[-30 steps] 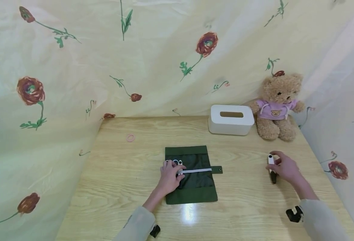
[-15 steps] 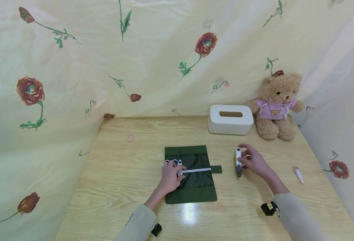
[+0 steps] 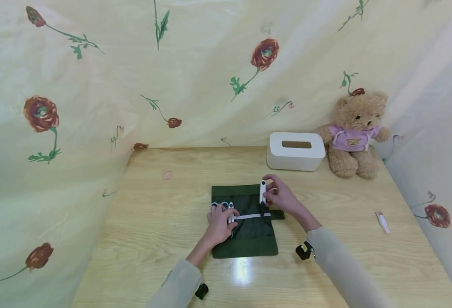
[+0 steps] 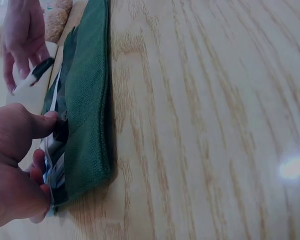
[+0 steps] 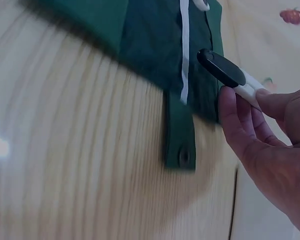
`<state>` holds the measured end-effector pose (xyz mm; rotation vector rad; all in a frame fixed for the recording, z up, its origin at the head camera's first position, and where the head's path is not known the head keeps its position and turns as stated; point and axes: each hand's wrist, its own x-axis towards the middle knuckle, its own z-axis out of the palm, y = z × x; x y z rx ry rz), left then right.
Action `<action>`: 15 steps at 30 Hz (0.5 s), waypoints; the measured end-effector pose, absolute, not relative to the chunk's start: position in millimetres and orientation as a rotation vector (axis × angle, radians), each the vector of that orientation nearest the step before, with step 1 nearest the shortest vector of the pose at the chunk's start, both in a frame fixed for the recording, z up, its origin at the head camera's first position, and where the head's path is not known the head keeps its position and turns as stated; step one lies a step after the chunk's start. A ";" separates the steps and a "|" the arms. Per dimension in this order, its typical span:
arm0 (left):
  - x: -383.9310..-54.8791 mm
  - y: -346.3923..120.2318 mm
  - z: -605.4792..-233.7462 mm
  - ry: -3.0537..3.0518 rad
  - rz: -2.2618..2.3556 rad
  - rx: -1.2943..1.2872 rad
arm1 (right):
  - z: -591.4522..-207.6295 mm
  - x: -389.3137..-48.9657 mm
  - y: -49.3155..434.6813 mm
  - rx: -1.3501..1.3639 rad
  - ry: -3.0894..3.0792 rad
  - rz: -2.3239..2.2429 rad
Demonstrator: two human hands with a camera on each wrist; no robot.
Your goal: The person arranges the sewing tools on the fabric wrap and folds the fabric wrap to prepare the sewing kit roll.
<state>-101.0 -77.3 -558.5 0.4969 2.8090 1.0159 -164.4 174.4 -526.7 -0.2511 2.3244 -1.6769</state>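
Observation:
A dark green fabric tool roll (image 3: 245, 248) lies unfolded on the table, with a white elastic band (image 3: 250, 217) across it. At its left, my left hand (image 3: 219, 223) holds the band with curled fingers and thumb, partly covering scissors (image 3: 224, 204) and a slim white-handled tool (image 3: 231, 206). My right hand (image 3: 281, 196) pinches a white tool with a black end (image 3: 263, 192) between thumb and fingers, over the roll's right side. In the right wrist view, the black end (image 5: 222, 68) hangs apart from the band and points toward the roll.
A slim whitish object (image 3: 382, 222) lies on the table at the right. Farther back are a white tissue box (image 3: 296, 158) and a teddy bear (image 3: 350, 141) in a purple top. A pink ring (image 3: 167, 174) lies at the back left. The roll's snap strap (image 5: 180, 135) sticks out to the right.
My right hand has carried the white-and-black tool leftward from the right of the table to over the roll, uncovering the slim whitish object. My left hand has stayed in place.

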 end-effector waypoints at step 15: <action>-103.7 -74.7 -559.0 2.818 0.972 0.494 | -531.8 -181.3 124.2 -0.333 2.333 -1.666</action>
